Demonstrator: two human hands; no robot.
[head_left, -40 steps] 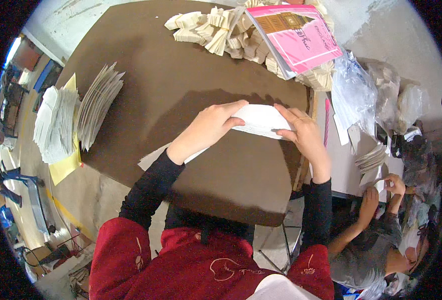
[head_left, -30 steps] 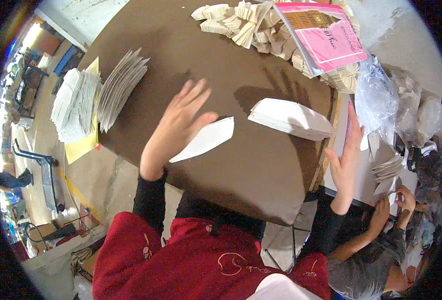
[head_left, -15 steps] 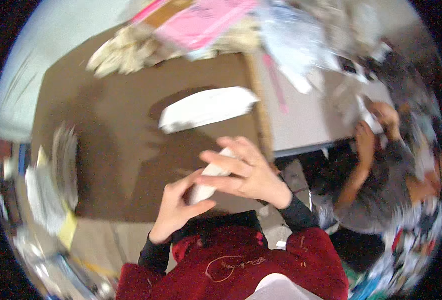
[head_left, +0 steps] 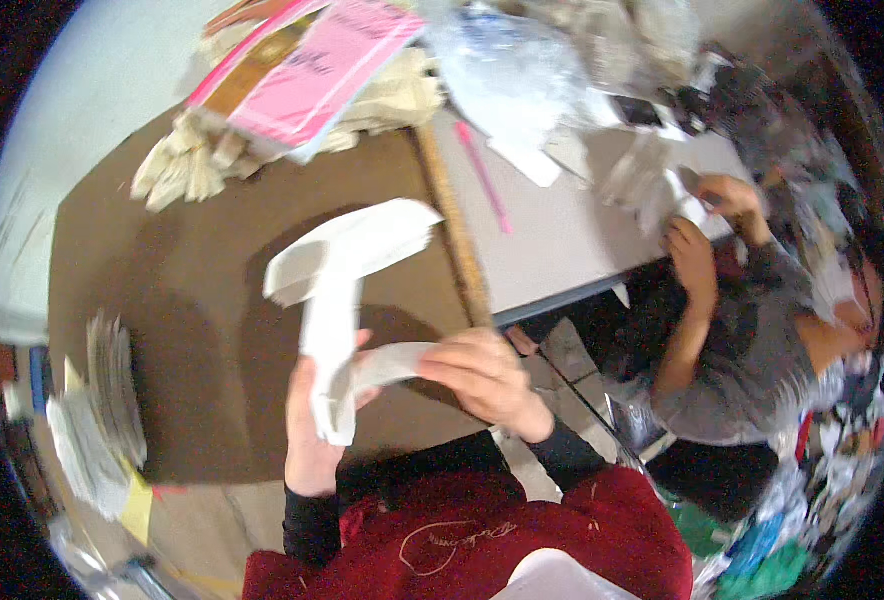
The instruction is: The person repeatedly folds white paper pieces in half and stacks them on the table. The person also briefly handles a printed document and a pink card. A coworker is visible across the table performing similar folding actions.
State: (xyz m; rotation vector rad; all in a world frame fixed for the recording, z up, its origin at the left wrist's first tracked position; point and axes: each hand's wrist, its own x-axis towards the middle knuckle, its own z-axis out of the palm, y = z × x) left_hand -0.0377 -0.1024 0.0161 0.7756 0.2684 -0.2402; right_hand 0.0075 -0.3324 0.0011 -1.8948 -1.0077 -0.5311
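The left hand (head_left: 312, 450) grasps a long, narrow white paper strip (head_left: 332, 320) above the near half of the brown flat-topped worktop (head_left: 202, 340), thumb on one side and fingertips on the other. The right hand (head_left: 487, 380), near the worktop's near right corner, pinches the end of a curved, pale white paper length (head_left: 392, 365) that bows across to the left hand (whether it and the strip are one folded piece, I cannot tell).

Beyond, toward the wooden right edge, lies a thick white paper stack (head_left: 392, 235) — the strip's upper end overlaps it in view. Cream folded-paper bundles (head_left: 182, 165) crowd the far edge, with a pink-covered booklet (head_left: 327, 75) on top. By the left edge stand grey-white fanned sheets (head_left: 112, 400), just beside a yellow paper sheet (head_left: 136, 510).

Past the right edge, a pale grey table (head_left: 542, 250) carries a slim pink rod (head_left: 482, 180) — there a grey-sleeved co-worker (head_left: 752, 360) holds white paper.
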